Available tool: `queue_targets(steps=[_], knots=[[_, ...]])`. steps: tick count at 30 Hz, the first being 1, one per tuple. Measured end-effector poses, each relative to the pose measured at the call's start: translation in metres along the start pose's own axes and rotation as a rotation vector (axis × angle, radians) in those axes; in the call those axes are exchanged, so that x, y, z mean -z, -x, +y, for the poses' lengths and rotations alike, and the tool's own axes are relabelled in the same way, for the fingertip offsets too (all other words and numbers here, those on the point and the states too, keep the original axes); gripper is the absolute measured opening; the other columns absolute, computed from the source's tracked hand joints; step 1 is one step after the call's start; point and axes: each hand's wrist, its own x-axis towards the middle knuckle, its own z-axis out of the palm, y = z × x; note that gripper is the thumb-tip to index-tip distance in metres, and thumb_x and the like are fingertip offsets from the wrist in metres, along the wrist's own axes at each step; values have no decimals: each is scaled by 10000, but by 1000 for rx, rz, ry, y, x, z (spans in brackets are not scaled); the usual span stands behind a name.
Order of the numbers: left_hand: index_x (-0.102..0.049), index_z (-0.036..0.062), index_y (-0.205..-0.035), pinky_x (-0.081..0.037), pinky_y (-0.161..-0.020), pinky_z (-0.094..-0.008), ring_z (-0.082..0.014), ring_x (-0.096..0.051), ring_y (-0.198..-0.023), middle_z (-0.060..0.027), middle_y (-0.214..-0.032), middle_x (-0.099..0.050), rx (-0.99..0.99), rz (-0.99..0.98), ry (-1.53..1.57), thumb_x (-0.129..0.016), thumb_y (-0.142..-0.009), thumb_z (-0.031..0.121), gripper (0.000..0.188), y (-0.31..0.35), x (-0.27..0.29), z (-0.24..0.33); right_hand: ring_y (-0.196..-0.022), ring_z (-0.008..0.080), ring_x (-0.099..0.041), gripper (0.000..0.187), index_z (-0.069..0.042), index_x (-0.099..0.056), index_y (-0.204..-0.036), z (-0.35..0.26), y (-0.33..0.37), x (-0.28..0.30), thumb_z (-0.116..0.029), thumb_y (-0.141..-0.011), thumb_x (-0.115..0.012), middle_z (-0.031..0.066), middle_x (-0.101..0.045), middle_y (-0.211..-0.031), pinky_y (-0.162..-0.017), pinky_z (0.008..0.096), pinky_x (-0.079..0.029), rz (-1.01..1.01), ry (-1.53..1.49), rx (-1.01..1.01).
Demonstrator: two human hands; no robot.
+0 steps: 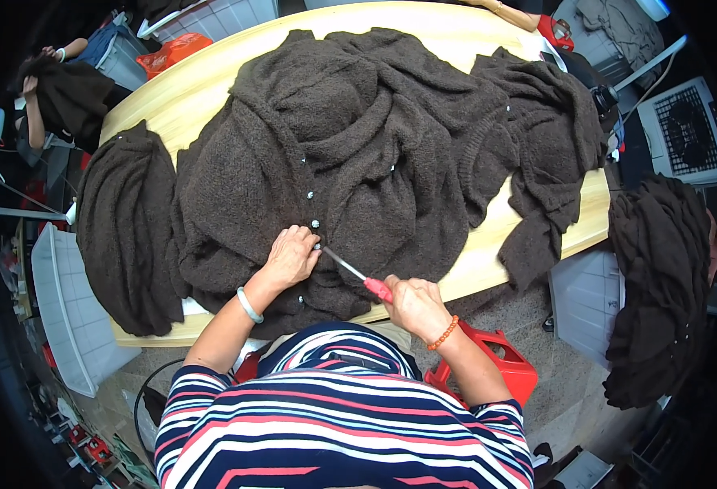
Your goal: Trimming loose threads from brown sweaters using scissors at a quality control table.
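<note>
A dark brown knit cardigan (236, 179) with shiny buttons (315, 223) lies bunched over the table in front of me. My left hand (293, 255), a pale bangle on its wrist, pinches the knit beside the lower buttons. In my right hand (418, 306), the fingers wrap round a red-handled tool with a thin metal shaft (346, 265); its exact kind is unclear. The shaft's tip points at the button next to my left fingertips. Whether the tip touches the button or thread I cannot tell.
More brown knitwear lies on the table's left end (126, 228) and right side (550, 130). A red stool (497, 359) stands by my right side. White bins (69, 310) flank the table, one draped with dark knits (656, 285). Another person's hands (36, 85) hold dark fabric at the far left.
</note>
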Motion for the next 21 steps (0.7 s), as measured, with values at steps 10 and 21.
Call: queue_targets(steps=[10,21], knots=[[-650,19,-901,-484,-760,-410,-318,-585,-807,-124,-827,-593,-19,10,79,-705,-769,69,152,6,-7,-18,-666,358,-683,151,-24,-626,-878,-10,10,-9,-171,-852,-602,192,-658,-676,-625,457,-540,-59,-31,35],[-628,54,-966,-451,-779,-398,-300,-551,-909,-103,-891,-543,13,-62,-251,-686,-713,58,260,20,12,-9,-705,357,-677,132,-35,-591,-868,-4,-3,-16,-153,-829,-633,187,-665,-707,-631,465,-544,25,-84,11]])
